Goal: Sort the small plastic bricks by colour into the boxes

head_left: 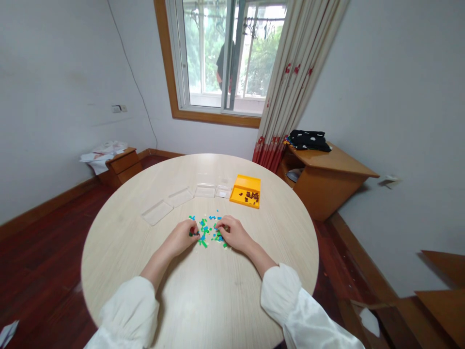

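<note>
Small blue, green and pale plastic pieces (204, 229) lie scattered in a loose pile on the round wooden table (196, 300). At the pile's left edge is my left hand (182, 236), its fingers curled in and thumb close to them. My right hand (233, 233) rests at the right side of the pile, thumb and fingers brought together in a pinch. Whatever either hand pinches is too small and hidden to name. Beyond my right hand stands an open yellow box (245, 191) with several dark brown pieces (253, 196) in its lower half.
Several clear plastic trays form an arc beyond the pile, among them a left tray (157, 212) and a middle one (205, 191). A wooden desk (327, 179) with folded black cloth (309, 140) stands right of the table. Behind are a window and a long curtain (290, 72).
</note>
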`<action>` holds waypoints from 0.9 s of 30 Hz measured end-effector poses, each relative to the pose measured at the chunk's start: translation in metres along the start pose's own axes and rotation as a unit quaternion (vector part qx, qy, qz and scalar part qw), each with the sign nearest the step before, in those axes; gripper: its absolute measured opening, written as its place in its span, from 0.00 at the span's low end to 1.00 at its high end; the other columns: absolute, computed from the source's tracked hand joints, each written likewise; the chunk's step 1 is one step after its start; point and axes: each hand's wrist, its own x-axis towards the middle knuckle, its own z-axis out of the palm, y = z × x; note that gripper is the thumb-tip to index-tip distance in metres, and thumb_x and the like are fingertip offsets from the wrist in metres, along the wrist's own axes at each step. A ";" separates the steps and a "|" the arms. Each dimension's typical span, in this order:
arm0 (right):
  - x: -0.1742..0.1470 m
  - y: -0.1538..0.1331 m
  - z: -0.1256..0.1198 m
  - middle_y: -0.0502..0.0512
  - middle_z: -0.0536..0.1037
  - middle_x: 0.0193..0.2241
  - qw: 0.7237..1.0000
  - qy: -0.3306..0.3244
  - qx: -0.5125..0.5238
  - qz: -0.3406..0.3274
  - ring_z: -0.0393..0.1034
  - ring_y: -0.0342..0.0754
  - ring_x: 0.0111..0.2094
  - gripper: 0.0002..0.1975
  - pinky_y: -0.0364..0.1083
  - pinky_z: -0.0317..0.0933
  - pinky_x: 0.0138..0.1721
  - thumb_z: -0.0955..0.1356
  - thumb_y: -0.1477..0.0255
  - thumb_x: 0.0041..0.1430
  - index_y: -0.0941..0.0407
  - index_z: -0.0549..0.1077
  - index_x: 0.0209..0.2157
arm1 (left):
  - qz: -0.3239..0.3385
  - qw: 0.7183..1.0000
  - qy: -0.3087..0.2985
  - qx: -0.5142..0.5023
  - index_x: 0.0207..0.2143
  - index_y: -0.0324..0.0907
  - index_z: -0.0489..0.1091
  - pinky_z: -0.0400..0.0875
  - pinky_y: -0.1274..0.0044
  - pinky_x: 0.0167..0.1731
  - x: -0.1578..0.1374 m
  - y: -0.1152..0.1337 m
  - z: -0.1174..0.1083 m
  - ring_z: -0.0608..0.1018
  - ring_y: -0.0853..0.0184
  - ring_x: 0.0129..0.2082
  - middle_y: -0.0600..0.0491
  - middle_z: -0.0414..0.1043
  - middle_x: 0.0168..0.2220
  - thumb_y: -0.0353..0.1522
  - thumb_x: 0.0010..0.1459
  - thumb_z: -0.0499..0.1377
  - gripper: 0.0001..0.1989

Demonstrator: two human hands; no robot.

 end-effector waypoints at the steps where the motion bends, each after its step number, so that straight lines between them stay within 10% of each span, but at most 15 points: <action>1: 0.000 0.000 0.000 0.51 0.73 0.26 1.000 0.001 0.000 0.000 0.66 0.43 0.32 0.11 0.42 0.59 0.35 0.63 0.85 0.49 0.57 0.73 0.27 | 0.000 1.000 0.001 0.000 0.24 0.39 0.67 0.59 0.78 0.28 0.000 0.000 0.000 0.69 0.68 0.27 0.54 0.67 0.24 0.30 0.45 0.58 0.02; 27: 0.000 -0.002 0.002 0.52 0.74 0.27 1.000 -0.017 0.002 -0.005 0.67 0.44 0.32 0.11 0.43 0.59 0.37 0.63 0.85 0.49 0.57 0.74 0.27 | 0.038 0.999 -0.023 0.001 0.30 0.40 0.74 0.63 0.76 0.37 -0.003 -0.001 0.001 0.71 0.64 0.35 0.50 0.69 0.31 0.25 0.49 0.54 0.09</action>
